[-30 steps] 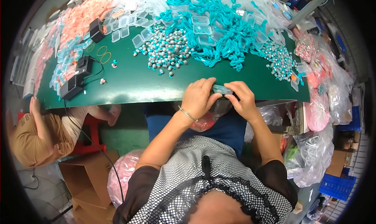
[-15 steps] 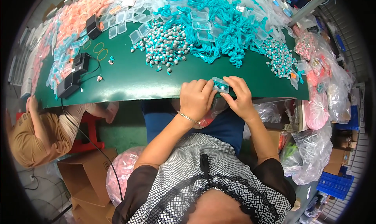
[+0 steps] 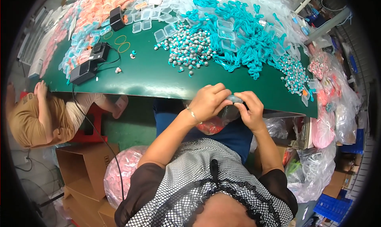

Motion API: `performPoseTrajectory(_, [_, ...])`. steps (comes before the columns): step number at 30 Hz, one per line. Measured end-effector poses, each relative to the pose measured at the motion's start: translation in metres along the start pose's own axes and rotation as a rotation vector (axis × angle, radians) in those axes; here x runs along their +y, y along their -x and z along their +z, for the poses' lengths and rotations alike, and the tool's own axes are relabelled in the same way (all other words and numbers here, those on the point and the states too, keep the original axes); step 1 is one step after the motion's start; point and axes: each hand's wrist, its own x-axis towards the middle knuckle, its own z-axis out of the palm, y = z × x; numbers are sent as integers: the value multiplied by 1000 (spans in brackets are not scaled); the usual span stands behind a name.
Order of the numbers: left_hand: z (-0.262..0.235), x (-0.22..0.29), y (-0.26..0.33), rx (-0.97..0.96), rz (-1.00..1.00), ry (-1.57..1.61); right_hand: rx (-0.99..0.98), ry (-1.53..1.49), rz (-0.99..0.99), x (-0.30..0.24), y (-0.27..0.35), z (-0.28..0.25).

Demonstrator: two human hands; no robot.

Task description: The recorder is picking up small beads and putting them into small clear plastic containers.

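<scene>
Both of my hands are at the front edge of the green table, pinching one small clear plastic box point(image 3: 235, 98) between them. My left hand point(image 3: 209, 102) has its fingers closed on the box's left end. The thumb and fingers of my right hand point(image 3: 251, 109) grip the other end. The box is seen almost edge-on, and fingers cover much of it, so its contents are hidden. Beyond my hands lies a heap of small round grey-and-teal pieces point(image 3: 190, 48). To its right is a large pile of teal cord bundles point(image 3: 248, 40) with several clear boxes point(image 3: 226, 34) on top.
Black devices point(image 3: 83, 71) with a cable stand at the left, near orange and blue boxes point(image 3: 81, 48). More small pieces point(image 3: 294, 74) lie at the far right. Another person point(image 3: 37, 119) sits at the left. Cardboard boxes point(image 3: 89, 167) and filled plastic bags point(image 3: 123, 175) surround me.
The box has tilted from its face showing teal contents to nearly edge-on. The view has shifted, so the table things appear further right. Both hands keep hold of the box.
</scene>
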Motion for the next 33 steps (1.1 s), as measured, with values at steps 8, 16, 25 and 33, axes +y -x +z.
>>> performPoseTrajectory(8, [-80, -13, 38, 223, -141, -409, -88, 1, -218, 10, -89, 22])
performPoseTrajectory(16, [-138, -53, 87, 296, -444, -821, 152, 600, -180, 77, -153, 47])
performPoseTrajectory(25, [-76, -30, 29, 228, -300, -513, 49, 525, -233, 9, -49, 2])
performPoseTrajectory(33, [-38, -40, 13, 222, -341, -495, -43, 473, -159, 9, -1, 9])
